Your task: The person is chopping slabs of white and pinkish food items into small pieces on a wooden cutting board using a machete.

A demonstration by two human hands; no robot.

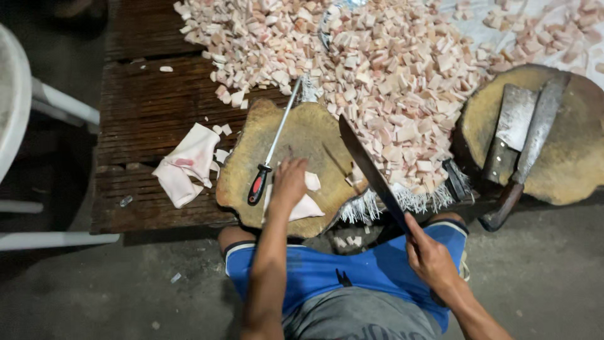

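Keep the left hand (289,182) fingers pressed flat on the pale fat slab (302,206), clear of the long dark knife (371,173) gripped in the right hand (431,255).

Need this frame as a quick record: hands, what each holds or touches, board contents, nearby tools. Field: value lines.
left hand: pressing a pale slab of fat on the round wooden block
right hand: gripping a long knife, blade angled over the block
on block: sharpening steel, red and black handle
behind block: heap of pale cubes
second block: two cleavers
left of block: larger pale piece on the dark wooden table
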